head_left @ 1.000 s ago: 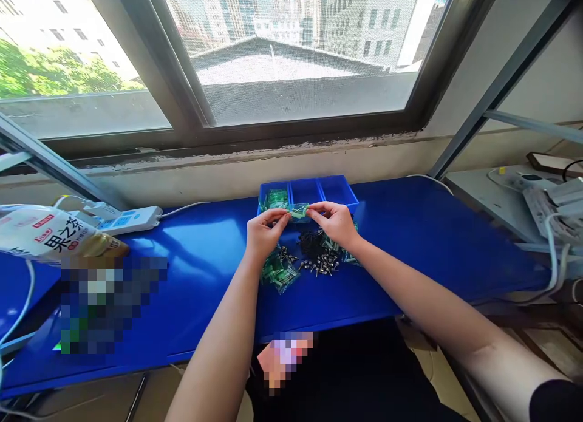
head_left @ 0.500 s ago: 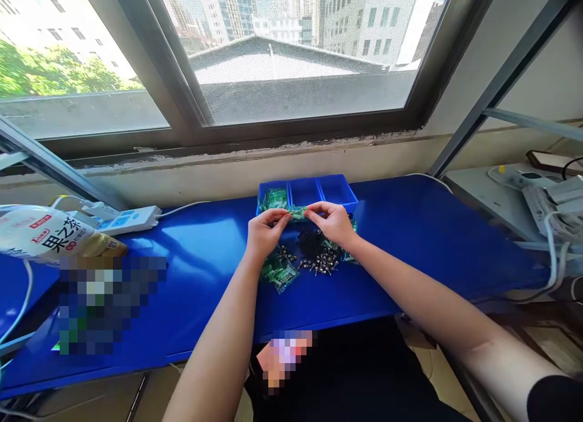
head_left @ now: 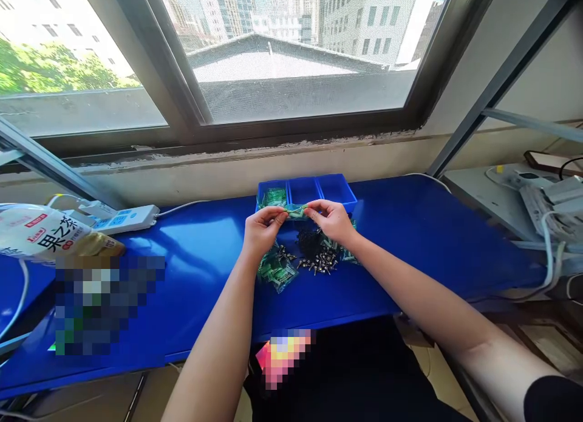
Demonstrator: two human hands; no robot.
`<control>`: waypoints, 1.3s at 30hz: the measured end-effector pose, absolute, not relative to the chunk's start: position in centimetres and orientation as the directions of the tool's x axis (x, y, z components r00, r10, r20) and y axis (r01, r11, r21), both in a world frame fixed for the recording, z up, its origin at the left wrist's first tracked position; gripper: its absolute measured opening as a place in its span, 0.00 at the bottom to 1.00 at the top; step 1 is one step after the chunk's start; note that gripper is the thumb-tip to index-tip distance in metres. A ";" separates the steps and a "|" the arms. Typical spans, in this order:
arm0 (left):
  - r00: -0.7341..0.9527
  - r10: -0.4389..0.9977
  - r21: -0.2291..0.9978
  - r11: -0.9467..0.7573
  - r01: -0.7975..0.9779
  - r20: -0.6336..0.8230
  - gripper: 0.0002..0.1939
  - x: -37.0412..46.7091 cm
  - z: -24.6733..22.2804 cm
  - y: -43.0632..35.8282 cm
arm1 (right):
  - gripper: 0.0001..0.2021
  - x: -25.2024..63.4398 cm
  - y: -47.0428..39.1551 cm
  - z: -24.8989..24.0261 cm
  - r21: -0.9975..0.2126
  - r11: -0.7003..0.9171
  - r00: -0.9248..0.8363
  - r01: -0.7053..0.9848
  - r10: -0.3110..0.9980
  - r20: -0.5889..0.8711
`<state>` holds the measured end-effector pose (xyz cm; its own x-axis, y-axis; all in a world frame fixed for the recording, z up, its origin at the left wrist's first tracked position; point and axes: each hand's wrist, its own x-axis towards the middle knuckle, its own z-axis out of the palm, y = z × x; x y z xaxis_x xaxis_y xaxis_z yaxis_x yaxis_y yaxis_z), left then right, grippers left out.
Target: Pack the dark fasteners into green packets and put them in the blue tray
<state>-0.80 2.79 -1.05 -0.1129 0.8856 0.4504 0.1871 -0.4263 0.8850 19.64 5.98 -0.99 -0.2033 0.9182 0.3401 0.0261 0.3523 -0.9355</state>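
My left hand and my right hand pinch the two ends of a small green plastic bag, held just in front of a blue three-compartment tray. The tray's left compartment holds several green bags. Under my hands lie a pile of green bags and a heap of small dark metal parts on the blue tabletop.
A white power strip with a cable lies at the left, near a drink bottle on its side. A blurred patch covers things at the front left. Cables and white devices sit on a grey shelf at right. A window runs behind.
Both hands stay on the small green bag; their fingers have drawn slightly closer together on it. The view has shifted a little.
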 end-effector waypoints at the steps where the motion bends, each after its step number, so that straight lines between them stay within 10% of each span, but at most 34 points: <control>1: -0.108 0.888 0.887 -0.426 0.176 0.448 0.16 -0.8 -1.1 2.8 | 0.20 19.7 6.1 -1.0 -0.936 0.351 -0.202 0.012 0.918 0.341; 39: -0.031 0.912 0.898 -0.395 0.191 0.408 0.15 -0.2 -0.7 2.4 | 0.16 19.7 4.7 0.3 -0.844 0.497 -0.223 0.201 0.862 0.455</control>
